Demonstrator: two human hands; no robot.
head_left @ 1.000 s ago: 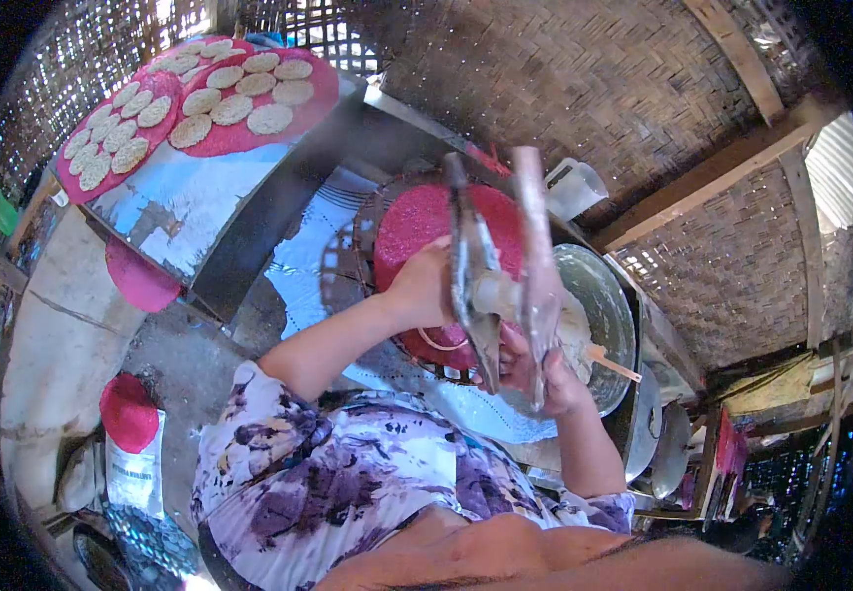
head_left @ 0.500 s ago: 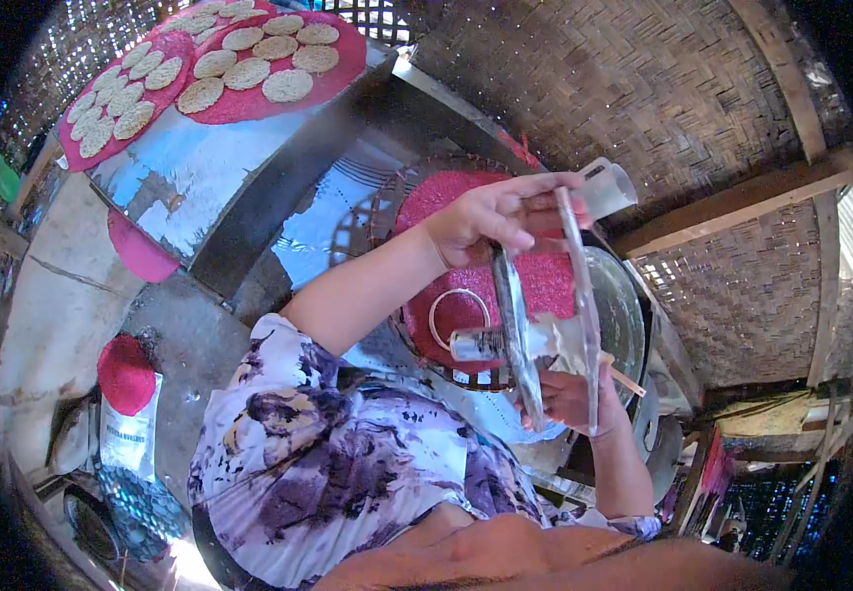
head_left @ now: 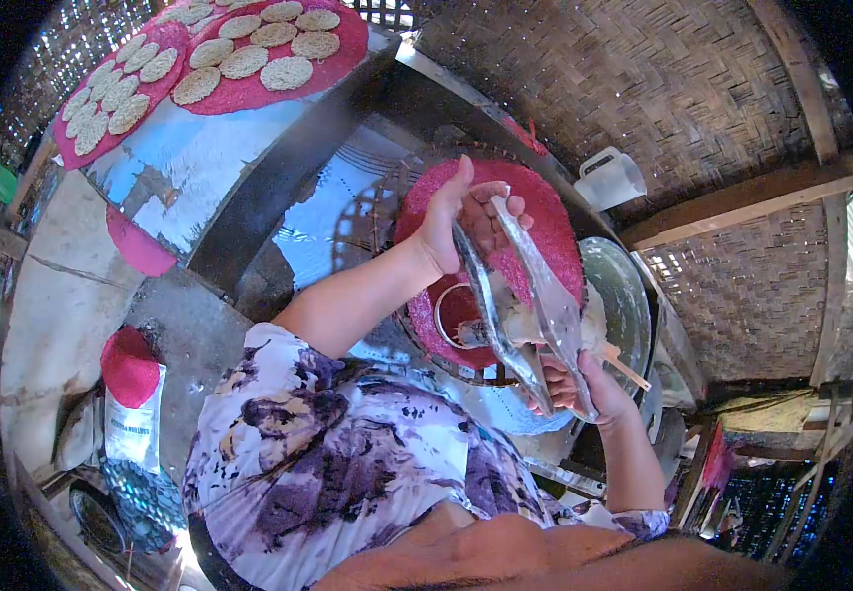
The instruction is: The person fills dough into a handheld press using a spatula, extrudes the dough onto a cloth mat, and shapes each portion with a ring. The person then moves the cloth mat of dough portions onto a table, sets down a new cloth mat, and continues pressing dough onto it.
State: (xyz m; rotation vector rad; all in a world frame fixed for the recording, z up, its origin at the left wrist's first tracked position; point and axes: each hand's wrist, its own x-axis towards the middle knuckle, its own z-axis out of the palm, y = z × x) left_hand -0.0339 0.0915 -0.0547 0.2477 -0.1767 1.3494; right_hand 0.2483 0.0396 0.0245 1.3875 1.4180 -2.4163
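Note:
Both my hands hold a two-handled press [head_left: 553, 300] made of two long, flat, grey bars. My left hand [head_left: 443, 222] is at the upper ends, its thumb raised and its fingers curled around the far bar. Around the lower ends, my right hand [head_left: 579, 382] has its fingers closed. A short cylinder [head_left: 473, 335] points left from between the bars, with white dough-like material [head_left: 594, 320] behind them. Beneath lies a round red mat [head_left: 426, 212] on a woven basket, carrying a pale ring [head_left: 438, 315]. The bars hide part of the ring.
A wide metal basin [head_left: 623, 286] stands right of the mat. Behind it sits a translucent plastic mug [head_left: 612, 179]. On the ledge [head_left: 239, 133] at upper left, red mats [head_left: 343, 69] bear several pale round cakes [head_left: 286, 73]. Woven bamboo walls [head_left: 584, 59] rise close behind.
The press has tilted, its upper ends shifting left and its lower ends right. My left hand has turned so its thumb points up. The mug shows more fully now.

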